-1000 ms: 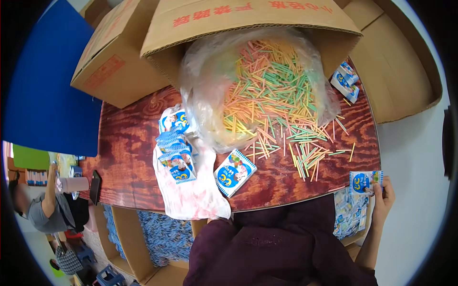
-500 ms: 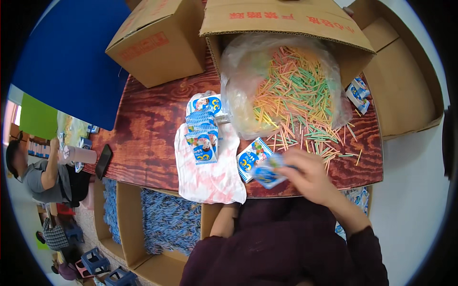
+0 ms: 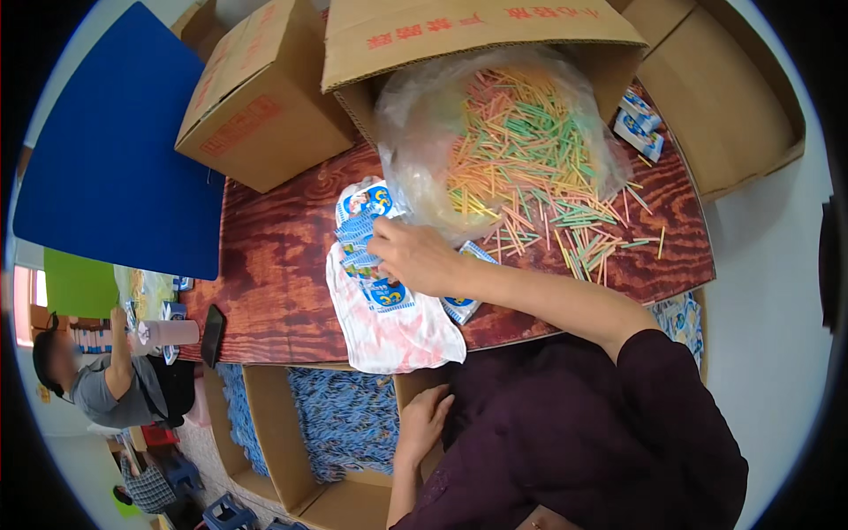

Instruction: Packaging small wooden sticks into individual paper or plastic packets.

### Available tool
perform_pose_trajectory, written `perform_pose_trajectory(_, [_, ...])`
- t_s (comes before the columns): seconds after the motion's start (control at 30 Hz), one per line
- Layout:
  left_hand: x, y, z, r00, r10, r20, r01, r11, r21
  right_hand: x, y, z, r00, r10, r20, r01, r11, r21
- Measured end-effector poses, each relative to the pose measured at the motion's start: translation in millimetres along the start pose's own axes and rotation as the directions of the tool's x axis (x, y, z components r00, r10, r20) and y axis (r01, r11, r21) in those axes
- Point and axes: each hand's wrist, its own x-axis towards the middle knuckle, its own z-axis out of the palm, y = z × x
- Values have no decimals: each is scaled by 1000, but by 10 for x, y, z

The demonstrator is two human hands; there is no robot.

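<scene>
Blue packet pile (image 3: 356, 237) on white cloth (image 3: 389, 340)

Right hand (image 3: 417, 258): over the cloth, palm down, fingers bent onto the pile; whether clamped, cannot tell
Left hand (image 3: 426, 417): on the cloth's near side, back upward, fingers curled; grip cannot be told
Single packet (image 3: 460, 309): right of the cloth

Blue-and-white packets (image 3: 356, 231), overlapping in a row, on pink-blotched cloth (image 3: 389, 344); another (image 3: 459, 309) beside it, slanted
</scene>
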Motion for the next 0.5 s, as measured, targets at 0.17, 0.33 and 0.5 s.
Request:
perform_pose_trajectory(0.17, [281,689,-197,933,221,-282,-242,969,-41,-349,-8,-628,973,156,-171,-113,965,238])
perform_pose_trajectory(0.33, [1129,863,37,682,516,-518,-387,856,343,-959,-69,-1093,873,469,-134,-377,823,425])
perform_pose_trajectory(0.5, [1298,843,169,699,559,-447,-331,806,491,-1576,-93,-1289,788,608,-100,-488,715,501])
